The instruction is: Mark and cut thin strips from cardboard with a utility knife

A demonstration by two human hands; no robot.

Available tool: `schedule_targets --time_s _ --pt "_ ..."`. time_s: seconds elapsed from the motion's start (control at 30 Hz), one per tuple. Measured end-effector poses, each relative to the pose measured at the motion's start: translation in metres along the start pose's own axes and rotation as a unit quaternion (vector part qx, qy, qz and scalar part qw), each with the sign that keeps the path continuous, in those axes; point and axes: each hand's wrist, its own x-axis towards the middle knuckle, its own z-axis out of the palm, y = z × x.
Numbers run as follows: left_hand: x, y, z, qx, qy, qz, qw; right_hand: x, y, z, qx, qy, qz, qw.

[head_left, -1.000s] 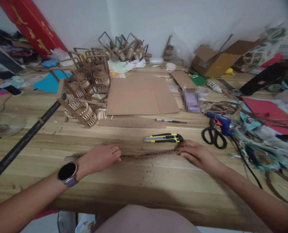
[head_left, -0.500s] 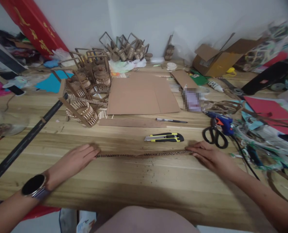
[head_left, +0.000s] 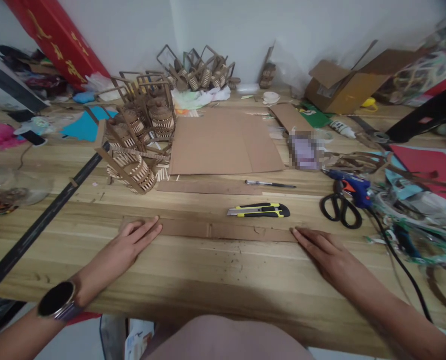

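A narrow cardboard strip [head_left: 230,233] lies flat on the wooden table in front of me, with a crease near its middle. My left hand [head_left: 138,239] rests on its left end, fingers stretched out. At the strip's other end, my right hand [head_left: 318,246] has its fingers extended with the tips touching the cardboard. Just beyond the strip is a yellow and black utility knife [head_left: 260,210], blade end to the left. A pen [head_left: 271,184] and a second cardboard strip [head_left: 207,188] lie farther back. Small dark crumbs are scattered on the near side.
A large cardboard sheet [head_left: 223,142] lies behind. Small woven baskets [head_left: 136,172] crowd the left side. At right are black-handled scissors [head_left: 341,210], a blue glue gun [head_left: 360,190] and tangled material. A long black bar [head_left: 50,215] runs diagonally at left.
The cardboard strip was standing on its edge between both hands; now it lies flat. My fingers have gone from gripping its ends to lying stretched on them. The view shifted slightly.
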Motion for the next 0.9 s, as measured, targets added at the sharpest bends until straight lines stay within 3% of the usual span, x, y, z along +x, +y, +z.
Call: schedule_targets --time_s 0.1,0.2,0.3,0.4,0.5,0.6,0.73,0.9 --pt "0.011 0.008 -0.015 0.027 -0.048 -0.016 0.998 -0.001 -0.006 -0.005 -0.023 -0.016 0.002 1.0" --pt "0.052 0.029 -0.028 0.059 -0.063 -0.018 0.996 0.003 -0.006 -0.006 -0.034 -0.012 -0.016 0.999" --pt "0.105 0.065 -0.027 -0.004 0.019 0.077 0.997 0.003 -0.004 -0.004 -0.022 -0.002 -0.016 1.0" --pt "0.138 0.101 -0.013 -0.074 0.03 0.166 0.983 -0.002 -0.001 0.001 0.016 -0.001 0.001 1.0" --pt "0.141 0.12 0.002 -0.122 -0.013 0.201 0.972 -0.005 0.002 0.001 0.066 -0.007 0.033 0.997" --pt "0.134 0.123 0.007 -0.139 -0.039 0.207 0.968 0.009 0.005 -0.007 0.106 -0.022 0.075 0.991" --pt "0.132 0.121 0.003 -0.144 -0.05 0.204 0.967 0.063 0.003 -0.015 0.121 -0.016 0.124 0.985" --pt "0.133 0.123 0.006 -0.142 -0.052 0.198 0.968 0.121 0.002 -0.005 0.167 -0.094 0.112 0.975"
